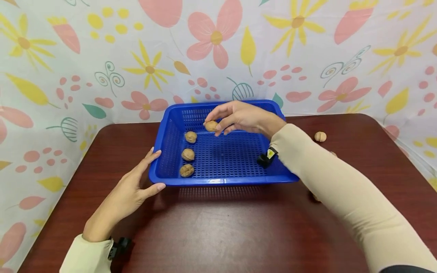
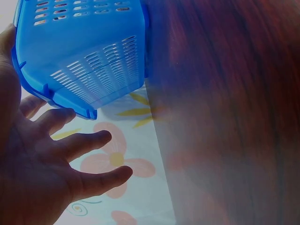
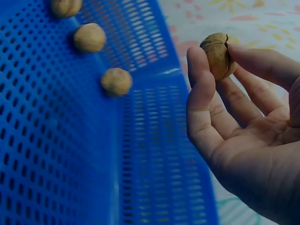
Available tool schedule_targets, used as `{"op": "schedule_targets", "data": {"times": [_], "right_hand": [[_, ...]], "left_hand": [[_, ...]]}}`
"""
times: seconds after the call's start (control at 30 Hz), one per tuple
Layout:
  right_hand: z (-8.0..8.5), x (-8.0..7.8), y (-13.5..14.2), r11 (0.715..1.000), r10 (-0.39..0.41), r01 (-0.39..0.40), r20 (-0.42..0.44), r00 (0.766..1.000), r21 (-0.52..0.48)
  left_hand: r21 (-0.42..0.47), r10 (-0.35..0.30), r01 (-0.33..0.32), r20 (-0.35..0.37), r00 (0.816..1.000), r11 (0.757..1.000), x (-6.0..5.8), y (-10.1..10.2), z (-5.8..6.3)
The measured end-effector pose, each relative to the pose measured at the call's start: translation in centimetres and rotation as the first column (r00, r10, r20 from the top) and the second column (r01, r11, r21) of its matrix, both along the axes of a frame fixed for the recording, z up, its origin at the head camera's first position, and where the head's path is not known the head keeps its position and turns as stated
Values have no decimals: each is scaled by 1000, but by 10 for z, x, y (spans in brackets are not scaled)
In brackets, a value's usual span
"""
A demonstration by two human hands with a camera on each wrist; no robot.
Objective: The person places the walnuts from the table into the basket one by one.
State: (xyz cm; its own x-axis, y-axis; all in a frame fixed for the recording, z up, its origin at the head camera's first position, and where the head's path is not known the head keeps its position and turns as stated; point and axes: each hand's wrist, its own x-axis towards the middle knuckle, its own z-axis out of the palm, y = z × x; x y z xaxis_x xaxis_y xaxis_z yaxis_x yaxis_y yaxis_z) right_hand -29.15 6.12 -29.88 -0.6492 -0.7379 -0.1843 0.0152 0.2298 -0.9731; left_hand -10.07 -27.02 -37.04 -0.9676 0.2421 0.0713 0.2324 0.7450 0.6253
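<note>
Thumb and fingertips of my right hand point(image 1: 240, 118) pinch a walnut point(image 1: 211, 126) above the far part of a blue plastic basket point(image 1: 222, 181). The right wrist view shows this walnut point(image 3: 217, 56) closely, with a dark crack along its seam. Three walnuts sit in a row on the basket floor along its left side: a far one point(image 1: 190, 137), a middle one point(image 1: 188, 154) and a near one point(image 1: 186, 170). At the basket's left end, my left hand point(image 1: 128, 191) touches the rim with its fingers spread and fairly straight.
On the dark red-brown table point(image 1: 222, 227), a walnut point(image 1: 320, 136) lies right of the basket. My right sleeve point(image 1: 327, 182) partly covers other walnuts there. A flower-patterned cloth point(image 1: 218, 76) hangs behind the table.
</note>
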Motion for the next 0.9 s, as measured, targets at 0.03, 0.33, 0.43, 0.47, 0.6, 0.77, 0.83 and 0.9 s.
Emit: {"op": "schedule_targets", "data": {"times": [0.03,0.33,0.43,0.47,0.6,0.77,0.83,0.9], "right_hand": [[-4,0,-3,1000,12,-12,5,1000,5],[-27,1,-35,983,148,-149,19,989,103],[-35,2,-42,963,207,-207,19,978,174],[-38,3,-44,955,224,-224,23,974,195],[-49,4,-47,929,275,-281,59,960,241],[-59,4,-48,918,299,-321,125,946,233],[-61,4,-48,914,306,-332,140,942,234],[-62,5,-48,908,313,-342,149,938,243]], "left_hand": [[-1,-3,3,-3,1000,1000,-1,0,0],[-28,-17,15,-65,998,999,-1,-2,-3],[-41,-16,12,-83,996,999,0,-2,-3],[-44,-14,10,-89,996,999,0,-2,-3],[-58,-14,7,-126,992,998,0,-2,-4],[-77,-27,12,-203,979,997,-3,-1,-5],[-86,-33,13,-231,972,996,-3,-1,-6],[-96,-38,13,-263,964,995,-4,-1,-7]]}}
